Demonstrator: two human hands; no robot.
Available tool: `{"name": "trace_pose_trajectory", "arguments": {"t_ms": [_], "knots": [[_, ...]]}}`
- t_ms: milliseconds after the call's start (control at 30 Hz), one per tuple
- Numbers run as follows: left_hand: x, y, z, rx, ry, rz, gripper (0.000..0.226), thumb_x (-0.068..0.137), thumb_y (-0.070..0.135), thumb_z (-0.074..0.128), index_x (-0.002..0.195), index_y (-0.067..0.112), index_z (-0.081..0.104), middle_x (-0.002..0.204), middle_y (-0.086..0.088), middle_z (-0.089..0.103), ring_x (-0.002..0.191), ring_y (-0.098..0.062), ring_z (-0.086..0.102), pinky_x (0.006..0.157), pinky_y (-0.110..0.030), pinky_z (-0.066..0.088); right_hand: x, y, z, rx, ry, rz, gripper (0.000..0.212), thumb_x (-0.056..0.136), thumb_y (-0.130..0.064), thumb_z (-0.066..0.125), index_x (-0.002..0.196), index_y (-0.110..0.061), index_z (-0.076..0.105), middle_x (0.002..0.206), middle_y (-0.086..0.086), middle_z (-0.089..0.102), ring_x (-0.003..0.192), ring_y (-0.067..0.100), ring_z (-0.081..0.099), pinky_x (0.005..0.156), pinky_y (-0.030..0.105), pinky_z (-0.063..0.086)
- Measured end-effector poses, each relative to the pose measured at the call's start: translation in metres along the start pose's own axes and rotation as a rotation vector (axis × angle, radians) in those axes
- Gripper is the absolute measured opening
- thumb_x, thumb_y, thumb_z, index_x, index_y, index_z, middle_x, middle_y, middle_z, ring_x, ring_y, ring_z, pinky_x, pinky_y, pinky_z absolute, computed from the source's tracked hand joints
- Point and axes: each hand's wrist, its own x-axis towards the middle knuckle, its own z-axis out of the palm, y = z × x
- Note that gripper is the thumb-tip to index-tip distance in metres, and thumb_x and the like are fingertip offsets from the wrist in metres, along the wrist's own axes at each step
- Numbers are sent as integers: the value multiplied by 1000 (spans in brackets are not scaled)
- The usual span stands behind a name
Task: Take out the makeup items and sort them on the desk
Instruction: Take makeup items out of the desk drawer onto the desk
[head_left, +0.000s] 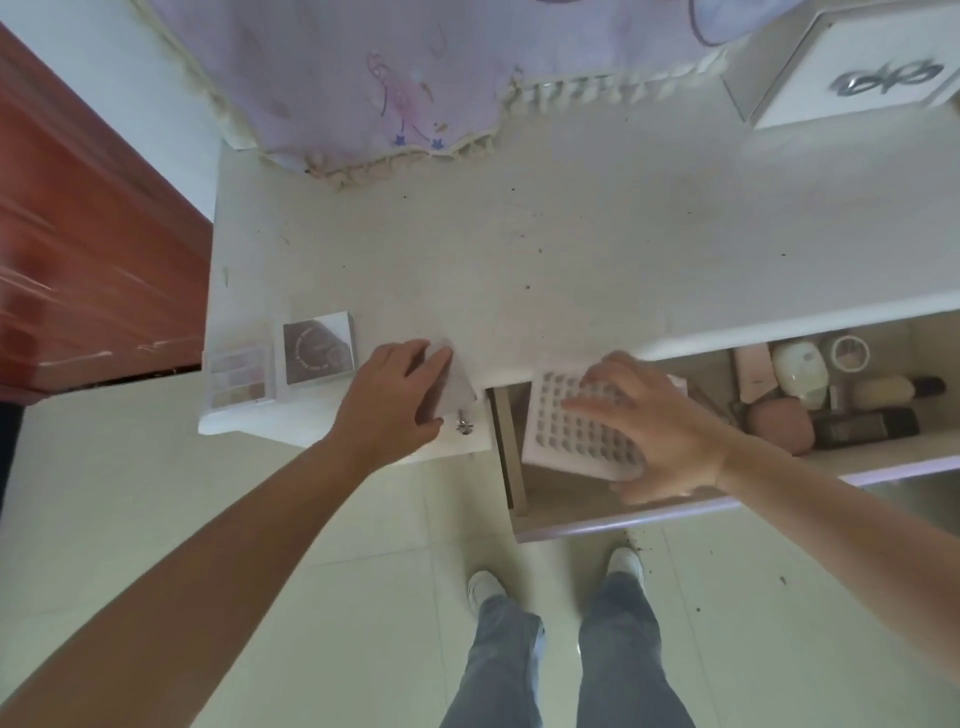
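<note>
Desk (571, 249) front-left corner already carries two sorted items – a pale eyeshadow palette (239, 375) and, just beside it, a mirrored square compact (318, 347); left hand (400, 395) holds a flat translucent case (451, 379) at the desk edge next to the compact, fingers curled over its near side, thumb below; right hand (654, 426) is in the open drawer (675, 499), fingers spread across the top of a white grid palette (576, 426) with many small wells, thumb under its near corner – grip looks loose, more a cradle than a pinch; rest of the drawer's right end holds a cream jar (800, 374), a small round pot (850, 352), a pink tube (756, 374), a pink sponge (779, 427), a dark bottle (865, 427). Step in hand, by my read: set the case down in line with the two palettes, then lift the grid palette out; keep it level so nothing slides, clear the drawer front before swinging left; place it in the same row, flat items together.
</note>
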Motion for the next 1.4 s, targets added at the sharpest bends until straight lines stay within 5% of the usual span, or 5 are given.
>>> {"name": "trace_pose_trajectory", "arguments": {"t_ms": [933,1067,1167,1267,1400], "knots": [[67,-48,-19,-251,-311,-41,78,79,21,69,144,20,25,153,-2,18,141,-17,15,113,-24,12,124,20,-52,-237,-305,-4,98,73,-35,71,143,-42,3,155,-5,-15,142,20,-17,114,45,-10],[56,-27,-12,-191,219,147,50,74,22,68,118,2,55,121,-24,57,116,-30,49,100,-40,42,76,25,-50,-130,94,-5,69,79,-37,61,140,-20,33,149,9,29,138,26,27,112,44,21],[29,31,24,-283,465,256,16,76,17,52,89,8,57,77,-14,66,79,-21,46,70,-28,40,14,45,-16,-79,396,22,28,79,-21,48,87,-2,67,78,15,69,69,30,68,65,31,56],[22,101,75,-307,147,217,17,72,10,51,83,7,63,81,-12,65,76,-23,54,61,-31,50,-30,72,26,-26,169,149,17,76,-16,51,72,-8,66,68,8,67,58,27,65,55,22,43],[61,148,113,-192,-319,-450,62,90,17,47,144,9,18,146,-17,22,134,-35,25,106,-41,33,-36,106,66,37,-223,674,55,89,-41,50,135,-16,37,135,13,42,119,33,44,93,36,40]]}}
